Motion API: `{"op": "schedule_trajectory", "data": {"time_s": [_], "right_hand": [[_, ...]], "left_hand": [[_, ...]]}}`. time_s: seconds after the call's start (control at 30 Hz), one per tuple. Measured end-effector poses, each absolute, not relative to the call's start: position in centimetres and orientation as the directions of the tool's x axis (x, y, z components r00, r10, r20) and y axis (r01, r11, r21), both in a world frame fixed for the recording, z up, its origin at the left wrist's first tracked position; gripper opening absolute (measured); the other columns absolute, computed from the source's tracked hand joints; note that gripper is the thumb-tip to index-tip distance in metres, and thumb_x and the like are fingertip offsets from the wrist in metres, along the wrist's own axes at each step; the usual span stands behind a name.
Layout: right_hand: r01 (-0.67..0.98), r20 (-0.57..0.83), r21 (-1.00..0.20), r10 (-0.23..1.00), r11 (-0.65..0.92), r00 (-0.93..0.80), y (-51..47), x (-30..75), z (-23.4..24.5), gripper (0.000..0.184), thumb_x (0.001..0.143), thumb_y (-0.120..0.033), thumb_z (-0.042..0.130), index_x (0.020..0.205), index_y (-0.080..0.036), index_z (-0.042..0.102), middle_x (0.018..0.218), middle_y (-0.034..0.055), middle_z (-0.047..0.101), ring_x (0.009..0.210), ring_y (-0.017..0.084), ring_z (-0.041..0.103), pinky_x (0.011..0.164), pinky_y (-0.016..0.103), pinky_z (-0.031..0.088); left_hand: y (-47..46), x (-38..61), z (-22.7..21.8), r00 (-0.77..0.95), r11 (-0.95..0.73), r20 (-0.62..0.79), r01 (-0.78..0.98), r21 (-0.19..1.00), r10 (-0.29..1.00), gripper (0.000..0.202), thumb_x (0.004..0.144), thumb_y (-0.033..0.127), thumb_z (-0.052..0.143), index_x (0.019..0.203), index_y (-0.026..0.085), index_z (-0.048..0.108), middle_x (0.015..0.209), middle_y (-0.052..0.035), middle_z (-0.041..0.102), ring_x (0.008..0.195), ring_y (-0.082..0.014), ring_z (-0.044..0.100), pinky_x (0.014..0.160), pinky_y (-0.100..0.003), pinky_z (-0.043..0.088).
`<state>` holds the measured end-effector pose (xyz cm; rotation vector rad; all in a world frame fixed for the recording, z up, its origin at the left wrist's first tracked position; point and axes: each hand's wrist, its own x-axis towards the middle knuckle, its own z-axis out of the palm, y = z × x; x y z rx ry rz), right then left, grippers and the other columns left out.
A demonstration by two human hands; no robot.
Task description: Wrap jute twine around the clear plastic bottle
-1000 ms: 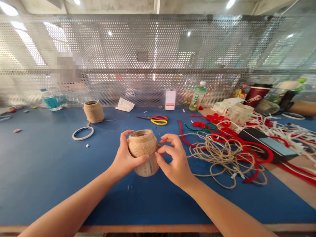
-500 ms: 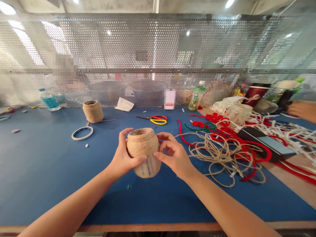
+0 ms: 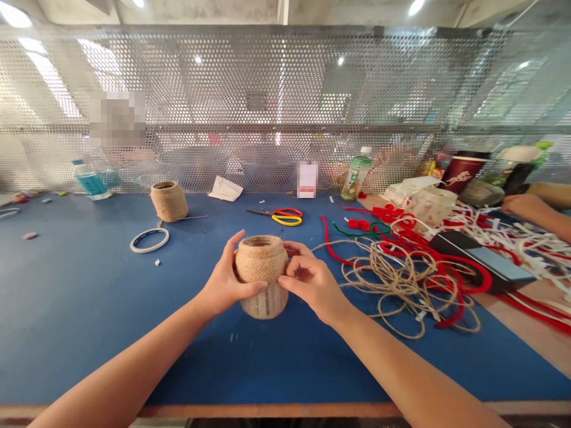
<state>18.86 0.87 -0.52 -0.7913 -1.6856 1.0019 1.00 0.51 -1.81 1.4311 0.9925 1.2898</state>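
Between my hands is a small jar [image 3: 262, 264], its upper half wrapped in twine and its lower half bare and pale, with streaks. My left hand [image 3: 228, 279] closes round its left side, thumb across the front. On the right side my right hand [image 3: 312, 280] is closed, with thumb and fingers pinching twine against the jar; the exact grip is partly hidden. Loose twine [image 3: 392, 267] lies in a tangled heap to the right, and one strand runs from it behind my right hand. The jar is tilted slightly toward me.
Beyond the jar lie scissors [image 3: 286, 217] and a white paper [image 3: 225, 188]. To the left are a twine-covered jar [image 3: 169, 202], a tape roll [image 3: 150, 241] and a blue bottle [image 3: 91, 181]. Red cords, a black box [image 3: 482, 258], a green bottle [image 3: 356, 175] and another person's hand [image 3: 526, 207] are right.
The jar has shifted slightly to the right and stands a little more upright. Both my hands keep their hold. The other person's hand at the right has moved left and lower.
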Motion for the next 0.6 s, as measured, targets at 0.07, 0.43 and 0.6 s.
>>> {"op": "schedule_trajectory", "data": {"time_s": [0.07,0.43,0.6], "right_hand": [[0.048,0.409,-0.896,0.862,0.442,-0.299,0.9,18.8,-0.6,0.020,0.067,-0.019,0.063,0.055,-0.016,0.047,0.112,0.0064,0.048,0.110,0.020,0.050,0.093,0.039,0.043],[0.095,0.400,-0.896,0.881,0.434,-0.252,1.1,18.7,-0.9,0.014,0.070,-0.021,0.062,0.059,-0.017,0.054,0.113,0.0077,0.049,0.119,0.022,0.045,0.095,0.039,0.043],[0.120,0.426,-0.875,0.863,0.469,-0.270,1.0,18.7,-0.7,0.010,0.071,-0.019,0.060,0.061,-0.018,0.057,0.114,0.0083,0.050,0.119,0.022,0.045,0.095,0.040,0.043]], "left_hand": [[0.7,1.0,-1.8,0.109,-0.210,0.210,-0.016,0.978,0.972,0.096,0.049,0.030,0.077,0.130,0.017,0.026,0.122,-0.0129,0.048,0.111,-0.0279,0.048,0.096,-0.042,0.038],[0.5,0.8,-0.4,0.210,-0.158,0.160,-0.026,0.987,0.964,0.068,0.064,0.031,0.068,0.122,0.012,0.040,0.120,-0.0139,0.053,0.112,-0.0306,0.049,0.095,-0.043,0.040],[0.6,0.6,-0.8,0.170,-0.085,0.094,-0.057,0.995,0.981,0.086,0.063,0.028,0.063,0.136,0.014,0.020,0.136,-0.0138,0.040,0.126,-0.0300,0.037,0.105,-0.044,0.028]]}}
